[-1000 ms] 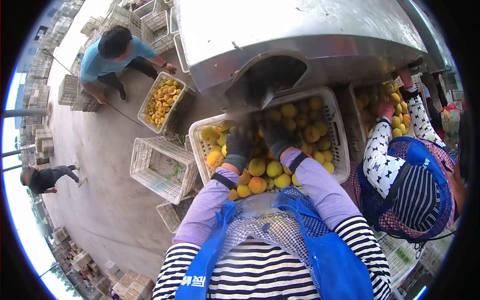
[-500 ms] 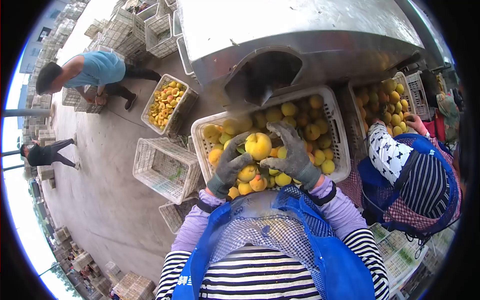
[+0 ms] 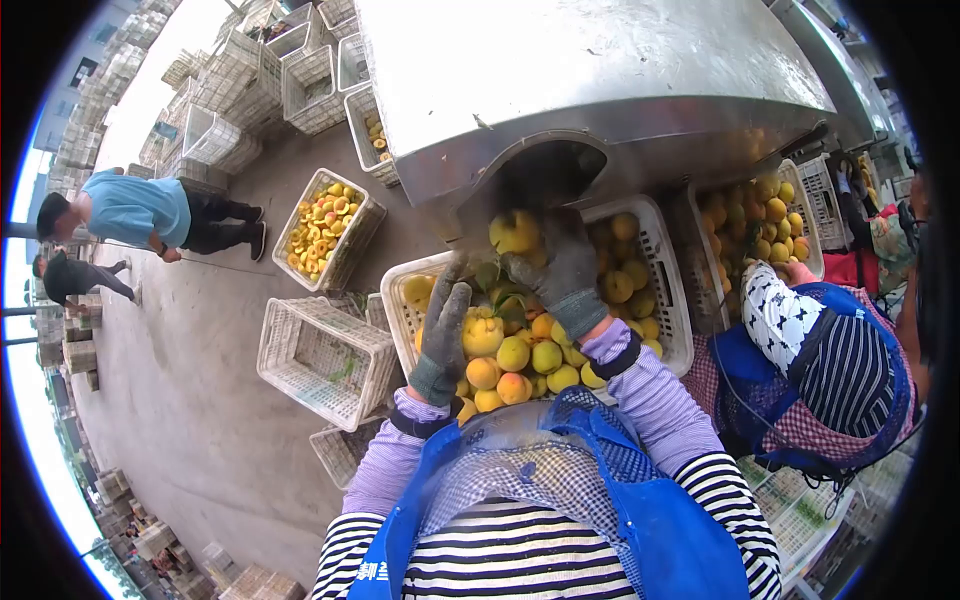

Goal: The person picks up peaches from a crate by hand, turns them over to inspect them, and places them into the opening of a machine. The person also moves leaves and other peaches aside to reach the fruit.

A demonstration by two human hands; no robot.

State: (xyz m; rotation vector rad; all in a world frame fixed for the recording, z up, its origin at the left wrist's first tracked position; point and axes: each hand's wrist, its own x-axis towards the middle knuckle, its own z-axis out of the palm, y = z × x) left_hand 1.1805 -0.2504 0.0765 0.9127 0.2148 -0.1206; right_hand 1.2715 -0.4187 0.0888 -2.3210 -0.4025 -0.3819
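Grey-gloved right hand (image 3: 562,272) gripped a yellow peach (image 3: 514,232) at the chute mouth (image 3: 548,175); left hand (image 3: 443,325) splayed empty above the crate (image 3: 668,285).

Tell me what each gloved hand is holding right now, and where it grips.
The right hand cups a yellow peach from its side and underneath. The left hand holds nothing; fingers extended over the crate.

right hand (image 3: 568,268) hides peach (image 3: 514,232) partly

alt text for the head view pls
A gloved right hand lifts a yellow peach toward a metal machine's opening, above a white crate of peaches; the gloved left hand hovers open beside it.
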